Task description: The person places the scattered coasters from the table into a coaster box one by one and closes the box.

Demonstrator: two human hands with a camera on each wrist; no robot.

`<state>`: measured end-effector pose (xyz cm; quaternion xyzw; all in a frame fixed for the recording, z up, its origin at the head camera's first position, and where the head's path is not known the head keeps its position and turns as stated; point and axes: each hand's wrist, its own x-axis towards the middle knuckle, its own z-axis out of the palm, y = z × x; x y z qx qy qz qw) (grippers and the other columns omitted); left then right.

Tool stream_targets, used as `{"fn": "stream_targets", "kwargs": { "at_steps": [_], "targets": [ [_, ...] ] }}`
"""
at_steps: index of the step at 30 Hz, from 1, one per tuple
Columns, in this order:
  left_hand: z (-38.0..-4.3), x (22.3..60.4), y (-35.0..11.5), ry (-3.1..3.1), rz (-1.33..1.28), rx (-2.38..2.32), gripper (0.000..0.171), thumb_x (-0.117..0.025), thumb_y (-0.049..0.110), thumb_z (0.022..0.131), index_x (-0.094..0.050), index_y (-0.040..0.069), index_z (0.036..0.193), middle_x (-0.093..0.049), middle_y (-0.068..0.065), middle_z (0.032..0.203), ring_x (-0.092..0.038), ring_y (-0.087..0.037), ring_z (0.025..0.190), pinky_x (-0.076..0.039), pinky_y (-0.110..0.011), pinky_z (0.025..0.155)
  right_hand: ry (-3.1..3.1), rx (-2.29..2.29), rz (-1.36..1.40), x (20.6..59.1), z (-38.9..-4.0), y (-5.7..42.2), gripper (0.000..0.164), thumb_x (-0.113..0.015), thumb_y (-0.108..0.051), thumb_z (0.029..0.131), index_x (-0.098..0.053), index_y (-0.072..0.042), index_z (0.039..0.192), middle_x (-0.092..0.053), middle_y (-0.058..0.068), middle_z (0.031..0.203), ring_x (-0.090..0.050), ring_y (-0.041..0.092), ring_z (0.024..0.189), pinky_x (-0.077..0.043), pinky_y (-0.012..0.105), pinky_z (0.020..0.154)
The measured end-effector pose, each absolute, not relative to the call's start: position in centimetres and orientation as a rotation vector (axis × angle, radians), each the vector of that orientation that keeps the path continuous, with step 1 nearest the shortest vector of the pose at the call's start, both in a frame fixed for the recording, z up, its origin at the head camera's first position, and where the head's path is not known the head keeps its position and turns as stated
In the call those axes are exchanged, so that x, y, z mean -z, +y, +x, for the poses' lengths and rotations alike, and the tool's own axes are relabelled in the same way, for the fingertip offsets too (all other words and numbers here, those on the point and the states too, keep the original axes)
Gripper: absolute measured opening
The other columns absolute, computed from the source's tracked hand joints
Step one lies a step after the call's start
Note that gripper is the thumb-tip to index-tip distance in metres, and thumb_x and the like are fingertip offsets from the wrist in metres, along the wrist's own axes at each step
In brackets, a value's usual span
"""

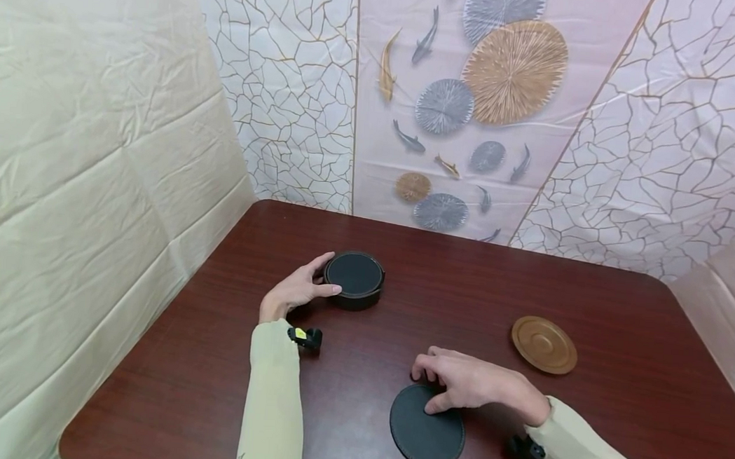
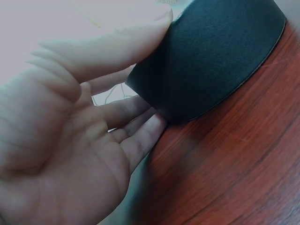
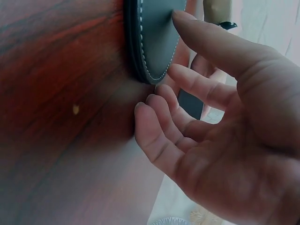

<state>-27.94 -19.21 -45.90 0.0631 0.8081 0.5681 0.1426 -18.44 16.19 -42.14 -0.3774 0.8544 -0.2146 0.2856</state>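
In the head view a round black coaster holder [image 1: 353,300] stands on the table, with a black disc level with its top. My left hand [image 1: 299,286] grips its left side, thumb at the near rim and fingers round the back. The left wrist view shows the holder's smooth dark wall [image 2: 220,56] with the thumb against its edge. A round black coaster [image 1: 426,433] with pale edge stitching lies nearer to me. My right hand [image 1: 475,381] pinches its far edge, thumb on top; in the right wrist view the other fingertips [image 3: 147,122] are curled down at the table beside the coaster [image 3: 159,42].
A brown round disc [image 1: 544,345] with raised rings lies on the dark red wooden table [image 1: 452,284], to the right and beyond my right hand. Patterned cloth [image 1: 299,99] hangs behind the table, and plain cream cloth [image 1: 93,170] hangs along the left side.
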Motion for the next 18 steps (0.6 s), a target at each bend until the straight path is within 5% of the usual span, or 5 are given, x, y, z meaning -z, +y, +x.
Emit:
{"fn": "stream_targets", "kwargs": {
  "at_steps": [18],
  "targets": [
    [-27.87, 45.84, -19.19, 2.322, 0.169, -1.637, 0.088, -0.076, 0.021, 0.087, -0.024, 0.029, 0.157, -0.029, -0.004, 0.160, -0.032, -0.032, 0.147, -0.033, -0.047, 0.117, 2.265, 0.592, -1.054, 42.26, -18.63, 16.01, 0.033, -0.079, -0.029, 0.083, -0.054, -0.019, 0.103, -0.051, -0.003, 0.096, -0.049, 0.009, 0.081, -0.043, 0.021, 0.070]
  ]
}}
